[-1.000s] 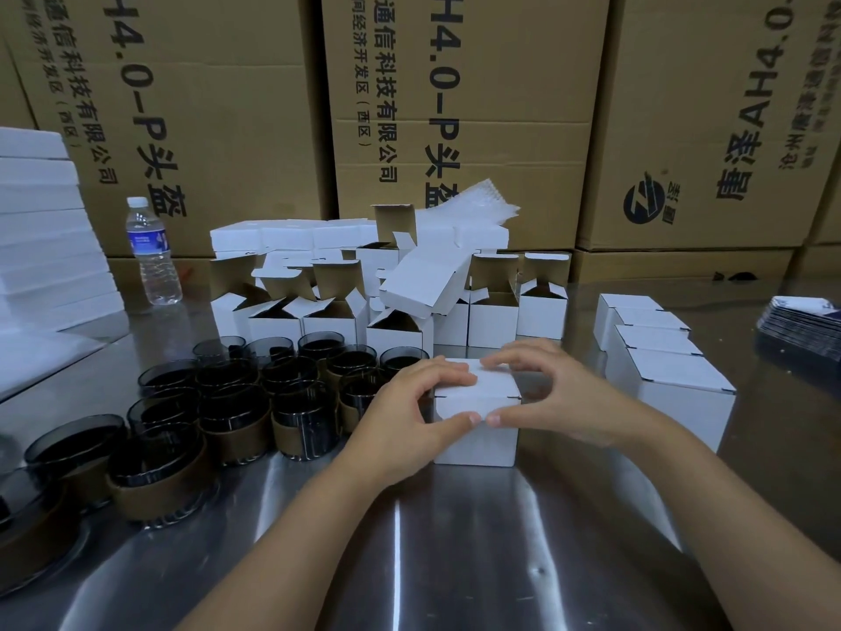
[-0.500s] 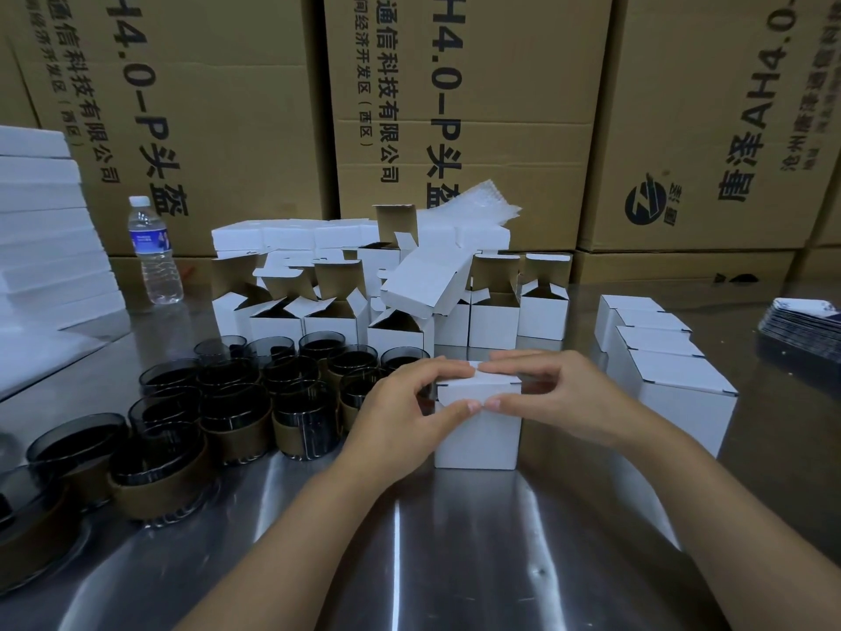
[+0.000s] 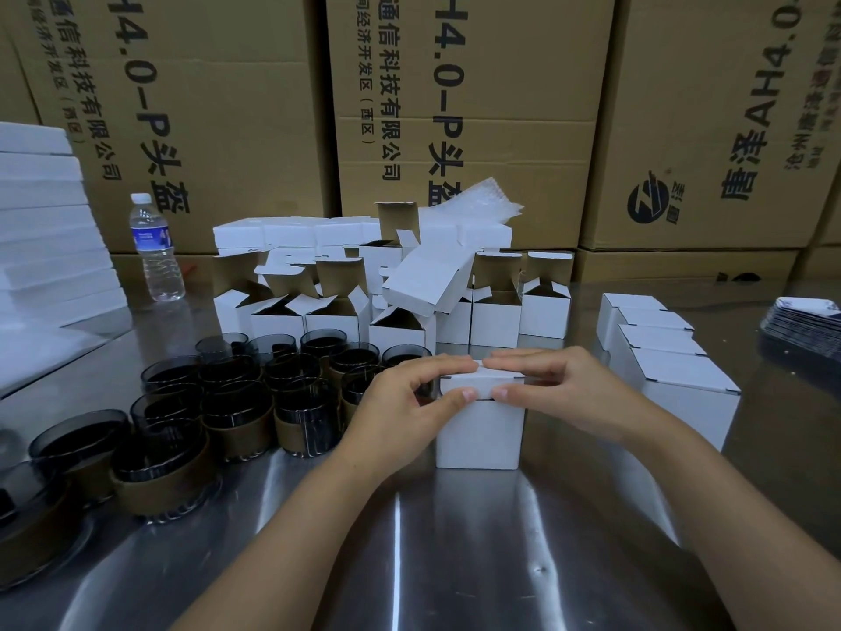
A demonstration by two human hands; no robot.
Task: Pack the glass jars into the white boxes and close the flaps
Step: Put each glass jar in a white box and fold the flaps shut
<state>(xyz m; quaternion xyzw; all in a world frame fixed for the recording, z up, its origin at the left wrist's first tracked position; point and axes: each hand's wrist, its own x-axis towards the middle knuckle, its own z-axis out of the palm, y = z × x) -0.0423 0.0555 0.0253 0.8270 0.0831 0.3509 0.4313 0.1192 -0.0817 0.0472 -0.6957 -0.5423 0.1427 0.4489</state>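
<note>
A small white box stands upright on the steel table in front of me. My left hand and my right hand both pinch its top flap, fingers on the lid and thumbs at the front edge, where the lid lies almost flat. Whatever is inside the box is hidden. Left of the box stand several dark glass jars with brown bands. Behind them is a cluster of open white boxes with raised flaps. A row of closed white boxes stands to the right.
A water bottle stands at the back left beside a stack of white foam sheets. Large brown cartons wall off the back. A stack of dark cards lies at the far right.
Both hands have pushed the top flap of the box down; the lid now lies nearly flat and their thumbs have met at its front edge.
</note>
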